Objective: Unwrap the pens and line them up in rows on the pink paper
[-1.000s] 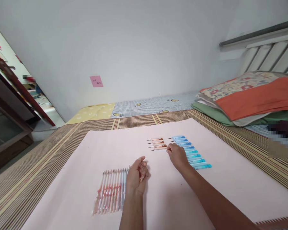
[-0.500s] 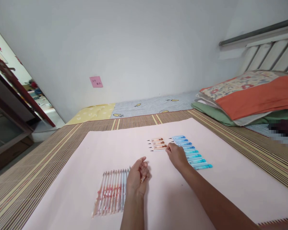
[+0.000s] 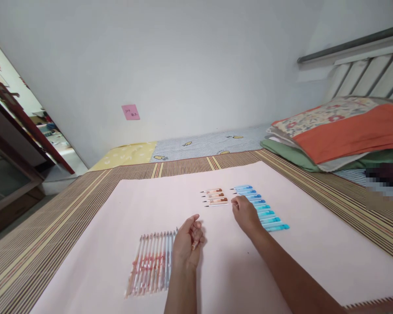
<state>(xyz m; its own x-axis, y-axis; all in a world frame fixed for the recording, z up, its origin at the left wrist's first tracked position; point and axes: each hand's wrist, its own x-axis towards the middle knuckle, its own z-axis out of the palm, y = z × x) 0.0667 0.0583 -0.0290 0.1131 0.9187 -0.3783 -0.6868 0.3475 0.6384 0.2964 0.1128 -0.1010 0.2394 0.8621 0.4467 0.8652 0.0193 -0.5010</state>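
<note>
My right hand hovers at the near left side of a row of blue and turquoise pens, its fingers curled together. I cannot see whether anything is in them. Just left of its fingertips lies a slim white pen with a dark tip, below several brown-ended pens. My left hand rests on the pale pink sheet, palm turned sideways and fingers curled. A small pale bit shows among those fingers, too small to name. Beside that wrist, several clear pens with red and pink marks lie side by side, partly covered by the hand.
The sheet lies on a striped mat. Folded bedding with an orange cushion is piled at the right. A pink note sticks to the wall. A doorway opens at the far left.
My right hand has drawn back a little to the right, off the end of the slim white pen, which stays lying on the sheet. The left hand has not visibly moved.
</note>
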